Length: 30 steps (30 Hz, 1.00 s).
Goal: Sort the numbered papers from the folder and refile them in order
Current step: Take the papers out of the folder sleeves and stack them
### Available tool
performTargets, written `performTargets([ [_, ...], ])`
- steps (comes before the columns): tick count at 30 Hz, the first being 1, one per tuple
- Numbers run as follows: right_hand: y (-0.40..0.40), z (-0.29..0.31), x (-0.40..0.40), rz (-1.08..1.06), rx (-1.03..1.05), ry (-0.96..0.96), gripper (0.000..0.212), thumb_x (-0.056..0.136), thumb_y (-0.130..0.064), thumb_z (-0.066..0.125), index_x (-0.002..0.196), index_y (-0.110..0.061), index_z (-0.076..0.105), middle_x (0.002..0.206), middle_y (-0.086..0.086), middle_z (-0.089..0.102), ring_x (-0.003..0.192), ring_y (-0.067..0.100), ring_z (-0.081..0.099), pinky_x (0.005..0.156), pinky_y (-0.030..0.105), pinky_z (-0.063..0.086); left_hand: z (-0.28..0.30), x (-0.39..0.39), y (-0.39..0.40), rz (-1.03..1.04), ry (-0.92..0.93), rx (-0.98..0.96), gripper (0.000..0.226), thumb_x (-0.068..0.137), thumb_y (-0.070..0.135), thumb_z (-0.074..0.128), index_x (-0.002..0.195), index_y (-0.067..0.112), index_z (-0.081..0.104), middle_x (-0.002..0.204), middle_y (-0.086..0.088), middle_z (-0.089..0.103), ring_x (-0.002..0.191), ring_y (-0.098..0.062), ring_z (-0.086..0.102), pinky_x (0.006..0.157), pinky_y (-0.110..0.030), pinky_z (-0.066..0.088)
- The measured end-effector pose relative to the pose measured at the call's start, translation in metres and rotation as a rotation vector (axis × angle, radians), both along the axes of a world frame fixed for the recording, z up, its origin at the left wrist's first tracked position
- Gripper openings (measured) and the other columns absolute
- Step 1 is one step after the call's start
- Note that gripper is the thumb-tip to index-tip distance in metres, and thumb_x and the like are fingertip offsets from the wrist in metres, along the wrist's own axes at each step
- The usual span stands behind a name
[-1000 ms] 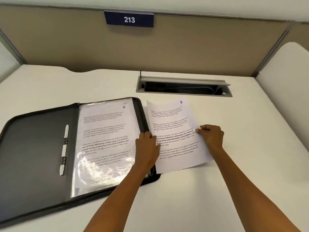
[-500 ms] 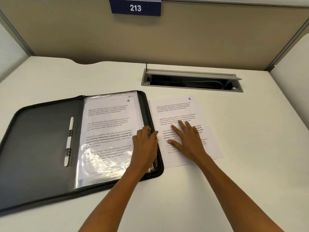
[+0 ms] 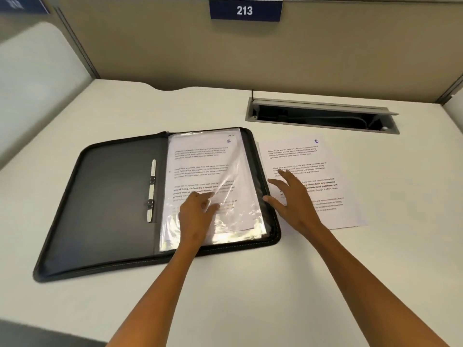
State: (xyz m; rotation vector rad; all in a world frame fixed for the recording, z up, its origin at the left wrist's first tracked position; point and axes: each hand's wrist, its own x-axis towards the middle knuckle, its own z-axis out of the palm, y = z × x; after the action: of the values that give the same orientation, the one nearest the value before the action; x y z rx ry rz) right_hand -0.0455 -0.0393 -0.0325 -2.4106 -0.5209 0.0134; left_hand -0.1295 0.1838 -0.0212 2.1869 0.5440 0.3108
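Pinching with my left hand (image 3: 198, 211), I hold the edge of a clear plastic sleeve (image 3: 225, 196), its corner peeling up off the stack in the right half of the black zip folder (image 3: 105, 196). Under the sleeve lies a printed sheet marked 8 (image 3: 200, 156) in blue at its top corner. My right hand (image 3: 293, 204) is released, fingers spread and straight, palm down above the loose sheet marked 2 (image 3: 325, 171); whether it touches the paper, I cannot tell. That sheet lies flat on the white desk (image 3: 375, 259) just beside the folder, at 3 o'clock from it. The folder lies open and flat, with a white fastener strip (image 3: 152, 190) on its dark left half. At 12 o'clock from the loose sheet, an open cable tray (image 3: 323, 116) is set into the desk. On the beige partition (image 3: 175, 46) behind hangs a blue plate reading 213 (image 3: 245, 10).
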Motion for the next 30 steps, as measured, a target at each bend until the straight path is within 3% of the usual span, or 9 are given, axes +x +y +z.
performTargets([
  [3,0.020,0.009,-0.012,-0.028,0.086,-0.019,0.042,0.089,-0.033,0.064,0.129,-0.020,0.058,0.147,0.003,0.041,0.138,0.020,0.029,0.112,0.030,0.019,0.012,-0.008,0.019,0.144,-0.154,-0.203,0.025,0.083,0.017,0.070,0.107,0.010,0.069,0.089,0.005,0.064,0.080,-0.013,0.063,0.070,-0.026,0.055],
  [7,0.049,0.013,-0.030,0.065,0.136,-0.024,0.037,0.085,-0.026,0.070,0.121,-0.017,0.063,0.139,0.004,0.048,0.133,0.021,0.037,0.110,0.032,0.027,0.025,-0.027,0.066,0.316,-0.265,-0.458,0.021,0.085,0.015,0.069,0.105,0.009,0.068,0.086,0.000,0.067,0.073,-0.009,0.061,0.067,-0.015,0.052],
  [13,0.077,-0.002,-0.053,0.257,0.026,0.127,0.047,0.069,-0.040,0.081,0.112,-0.028,0.068,0.144,-0.005,0.043,0.140,0.013,0.024,0.116,0.032,0.018,0.015,-0.067,0.127,0.607,-0.249,-0.634,0.019,0.086,0.017,0.067,0.102,0.007,0.063,0.079,0.001,0.061,0.077,-0.012,0.057,0.069,-0.017,0.048],
  [15,0.082,-0.007,-0.056,0.246,0.003,0.174,0.041,0.068,-0.039,0.083,0.106,-0.029,0.069,0.143,-0.006,0.043,0.138,0.014,0.027,0.115,0.034,0.020,0.007,-0.079,0.144,0.696,-0.223,-0.640,0.023,0.087,0.018,0.066,0.106,0.007,0.063,0.080,0.000,0.062,0.072,-0.014,0.056,0.067,-0.024,0.050],
  [17,0.085,-0.009,-0.058,0.220,0.012,0.167,0.034,0.067,-0.036,0.084,0.097,-0.028,0.072,0.139,-0.005,0.048,0.132,0.015,0.036,0.112,0.035,0.026,0.001,-0.090,0.157,0.808,-0.232,-0.601,0.030,0.087,0.017,0.066,0.115,0.008,0.060,0.084,0.002,0.061,0.074,-0.018,0.057,0.077,-0.038,0.054],
  [20,0.088,-0.007,-0.059,0.197,0.045,0.094,0.017,0.068,-0.027,0.084,0.082,-0.021,0.076,0.126,-0.002,0.059,0.120,0.017,0.048,0.105,0.035,0.033,0.004,-0.105,0.162,0.895,-0.256,-0.280,0.035,0.087,0.010,0.061,0.121,0.008,0.055,0.103,-0.006,0.055,0.085,-0.020,0.054,0.090,-0.040,0.049],
  [22,0.090,-0.005,-0.061,0.194,0.062,0.057,0.007,0.072,-0.023,0.080,0.077,-0.019,0.077,0.119,0.000,0.063,0.117,0.021,0.051,0.103,0.035,0.034,0.010,-0.113,0.149,0.833,-0.366,-0.058,0.033,0.086,0.006,0.058,0.120,0.003,0.053,0.116,-0.013,0.044,0.092,-0.027,0.054,0.087,-0.033,0.047],
  [25,0.091,-0.003,-0.062,0.218,0.053,-0.014,0.011,0.076,-0.028,0.071,0.076,-0.019,0.078,0.115,0.003,0.066,0.116,0.025,0.054,0.101,0.042,0.036,0.015,-0.113,0.111,0.546,-0.492,0.206,0.027,0.086,0.008,0.061,0.112,0.002,0.054,0.111,-0.013,0.043,0.097,-0.027,0.050,0.085,-0.034,0.043],
  [30,0.093,0.004,-0.059,0.265,-0.026,-0.163,0.015,0.078,-0.030,0.065,0.075,-0.021,0.077,0.110,0.004,0.069,0.111,0.029,0.060,0.089,0.054,0.046,0.003,-0.091,0.060,-0.122,-0.376,0.435,0.026,0.084,0.039,0.060,0.095,0.017,0.067,0.100,0.000,0.056,0.095,-0.014,0.052,0.081,-0.035,0.031],
])
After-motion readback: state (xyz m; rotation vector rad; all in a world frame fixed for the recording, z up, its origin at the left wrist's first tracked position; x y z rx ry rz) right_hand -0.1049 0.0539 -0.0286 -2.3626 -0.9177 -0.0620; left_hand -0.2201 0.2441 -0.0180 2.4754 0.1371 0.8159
